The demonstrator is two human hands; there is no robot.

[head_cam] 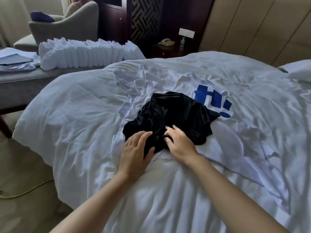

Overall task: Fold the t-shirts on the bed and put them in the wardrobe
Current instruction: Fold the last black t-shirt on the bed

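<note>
Left hand point(136, 148) and right hand point(180, 143), fingers loosely spread, rest on a crumpled black fabric t-shirt point(176, 113) near the white-sheeted bed's point(80, 115) foot edge.

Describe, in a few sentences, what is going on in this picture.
A person reaches over the bed with both hands on a crumpled black t-shirt. The left hand lies flat on its near edge, and the right hand touches it alongside. The shirt is not yet folded. It lies on a rumpled white t-shirt with a blue print. Behind, a row of folded white cloths stands on a bench.
</note>
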